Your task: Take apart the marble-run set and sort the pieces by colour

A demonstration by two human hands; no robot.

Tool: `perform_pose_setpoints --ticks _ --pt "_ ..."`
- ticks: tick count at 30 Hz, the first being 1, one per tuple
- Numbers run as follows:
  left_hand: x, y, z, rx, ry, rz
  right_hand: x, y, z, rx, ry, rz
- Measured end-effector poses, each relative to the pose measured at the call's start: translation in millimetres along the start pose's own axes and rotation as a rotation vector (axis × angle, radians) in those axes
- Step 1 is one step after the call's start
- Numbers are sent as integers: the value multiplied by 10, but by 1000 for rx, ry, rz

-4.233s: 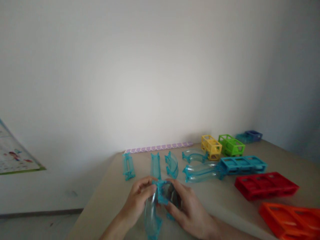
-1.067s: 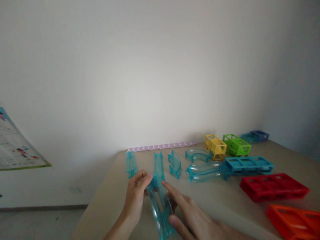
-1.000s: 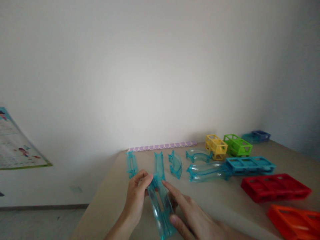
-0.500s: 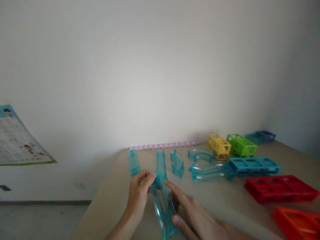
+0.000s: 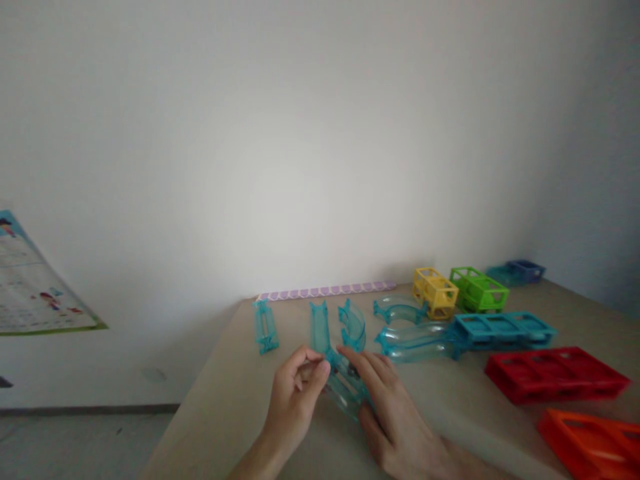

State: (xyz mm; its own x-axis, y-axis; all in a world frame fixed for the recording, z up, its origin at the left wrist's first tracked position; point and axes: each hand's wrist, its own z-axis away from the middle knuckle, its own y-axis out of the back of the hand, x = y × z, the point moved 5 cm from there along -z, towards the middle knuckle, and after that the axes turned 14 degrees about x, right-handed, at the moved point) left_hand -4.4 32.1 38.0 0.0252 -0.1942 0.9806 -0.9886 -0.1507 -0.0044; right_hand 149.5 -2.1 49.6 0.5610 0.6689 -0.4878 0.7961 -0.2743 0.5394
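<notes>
A clear teal track piece (image 5: 344, 395) with two channels is held between both hands, slanting away from me above the table. My left hand (image 5: 297, 400) pinches its far left end between thumb and curled fingers. Along its right side my right hand (image 5: 400, 413) is closed, fingers on top and thumb at the near end, hiding part of it. Just beyond the held piece lies a straight teal track piece (image 5: 319, 325); whether the two touch I cannot tell. A curved teal track piece (image 5: 354, 325) lies beyond my right fingertips.
Another straight teal piece (image 5: 265, 327) lies at the left. Rightward are a teal arch (image 5: 401, 312), a long track (image 5: 417, 341) at a teal frame (image 5: 505, 330), and yellow (image 5: 435, 293), green (image 5: 479, 291), red (image 5: 557, 375) and orange (image 5: 595, 443) frames. A purple patterned strip (image 5: 325, 291) runs along the wall.
The held track piece has turned, its near end swinging right and away from me. My left hand has shifted right, and my right hand now covers more of the piece.
</notes>
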Motion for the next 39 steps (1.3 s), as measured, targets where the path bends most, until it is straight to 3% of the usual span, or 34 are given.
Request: perform_pose_setpoints --ticks 8,11,14,16,19,23,25,27,30,33,35,39 --pt "-79 -101 39 -146 -75 -287 -24 20 -82 -148 -72 295" --pt "-88 -166 95 -249 -126 -430 -69 -6 -79 -203 -79 338" --pt "-63 -218 152 -348 -198 -496 -73 -64 -48 -252 -88 407" --pt "-37 -209 157 -353 -220 -499 -56 -90 -31 -270 -91 479" --pt "39 -101 90 -221 -262 -424 -11 -80 -28 -271 -126 585" --pt "117 243 -123 175 -310 -305 48 -15 -47 -248 -178 685" --pt "107 446 -254 372 -343 -353 79 9 -52 -240 -205 717" --pt "112 606 -372 517 -486 -501 105 24 -53 -234 -227 739" --pt "32 729 -544 594 -613 -876 113 42 -60 -224 -228 755" --pt "-140 822 -688 594 -514 -1150 52 77 -93 -166 -173 710" --pt "-270 865 -766 512 -386 -1182 -9 111 -120 -99 -129 648" --pt "-390 958 -857 461 -235 -950 -75 129 -135 -36 -91 502"
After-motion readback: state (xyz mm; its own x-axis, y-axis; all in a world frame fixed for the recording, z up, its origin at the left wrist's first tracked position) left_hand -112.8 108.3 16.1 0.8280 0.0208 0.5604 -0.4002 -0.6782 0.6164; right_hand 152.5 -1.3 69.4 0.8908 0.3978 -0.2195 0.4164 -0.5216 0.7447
